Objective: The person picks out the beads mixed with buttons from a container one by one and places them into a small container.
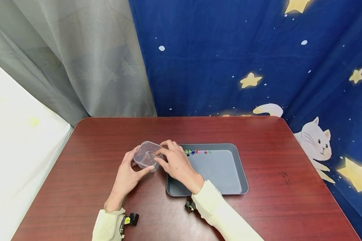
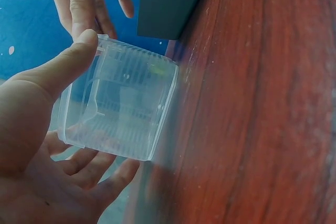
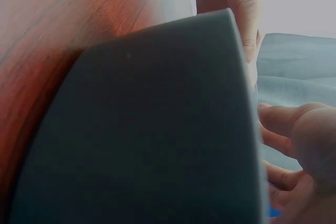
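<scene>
A clear plastic container (image 1: 148, 149) stands with its mouth up on the table, left of a grey tray (image 1: 218, 172). My left hand (image 1: 128, 175) grips it, thumb on the near side and fingers around the left. Over the container's right rim reaches my right hand (image 1: 176, 164), thumb and fingers bent and spread apart, with nothing visible between them. The left wrist view shows the ribbed container (image 2: 126, 100) side-on and a faint greenish spot through its wall. Small shiny coloured gems (image 1: 193, 152) lie in a line along the tray's far side; the right hand hides the tray's left part.
The reddish-brown wooden table (image 1: 274, 160) extends around the tray and container. Behind it hang a grey curtain (image 1: 105, 60) and a blue star-patterned curtain (image 1: 205, 67). In the right wrist view, the tray's dark side wall (image 3: 147, 124) fills most of the picture.
</scene>
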`<state>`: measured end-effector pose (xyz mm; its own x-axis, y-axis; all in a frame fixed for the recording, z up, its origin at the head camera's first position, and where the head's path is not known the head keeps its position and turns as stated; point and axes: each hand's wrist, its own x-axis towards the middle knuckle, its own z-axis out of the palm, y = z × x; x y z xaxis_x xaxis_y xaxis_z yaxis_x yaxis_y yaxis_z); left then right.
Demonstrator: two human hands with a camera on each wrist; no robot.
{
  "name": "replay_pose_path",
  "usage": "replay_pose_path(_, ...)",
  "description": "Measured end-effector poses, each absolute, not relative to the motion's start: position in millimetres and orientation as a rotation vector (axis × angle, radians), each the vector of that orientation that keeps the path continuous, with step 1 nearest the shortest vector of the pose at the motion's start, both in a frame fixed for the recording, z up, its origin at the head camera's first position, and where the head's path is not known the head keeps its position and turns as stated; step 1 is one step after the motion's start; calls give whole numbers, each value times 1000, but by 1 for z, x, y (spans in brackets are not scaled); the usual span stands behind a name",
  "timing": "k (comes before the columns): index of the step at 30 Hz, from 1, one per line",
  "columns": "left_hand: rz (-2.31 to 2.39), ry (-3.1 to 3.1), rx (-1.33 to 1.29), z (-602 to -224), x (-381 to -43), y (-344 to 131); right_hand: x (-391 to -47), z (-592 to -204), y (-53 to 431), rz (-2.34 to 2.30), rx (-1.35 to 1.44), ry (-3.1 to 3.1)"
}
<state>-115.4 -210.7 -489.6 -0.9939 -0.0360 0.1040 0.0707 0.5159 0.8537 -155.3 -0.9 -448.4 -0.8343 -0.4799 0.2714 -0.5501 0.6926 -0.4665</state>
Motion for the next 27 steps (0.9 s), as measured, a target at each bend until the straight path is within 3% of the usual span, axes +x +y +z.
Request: replay_pose_path(27,-1470,-2644,-33,-491,-115,-211,-154,-445,9,917,856,-2835)
